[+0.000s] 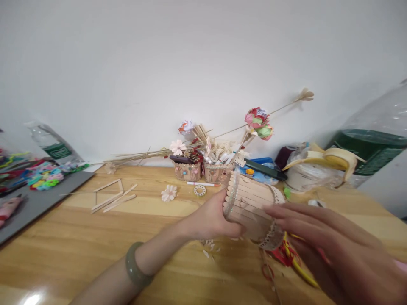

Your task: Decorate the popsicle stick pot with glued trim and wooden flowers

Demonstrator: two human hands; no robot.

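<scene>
My left hand (211, 220), with a green bangle on the wrist, grips the rim of a small container made of craft sticks (251, 203) trimmed with white lace. The container lies tilted on its side above the wooden table (79, 250). My right hand (330, 241) rests against the container's lace end with its fingers stretched out flat. The image is smeared around the right hand.
Two small decorated stick pots (203, 169) with paper flowers and dried stems stand at the back. Loose craft sticks (111, 197), a paper flower (168, 192), a tape ring (199, 190), a pen, red and yellow rubber bands (286, 256), plastic bottles and a grey board with colourful bits lie around.
</scene>
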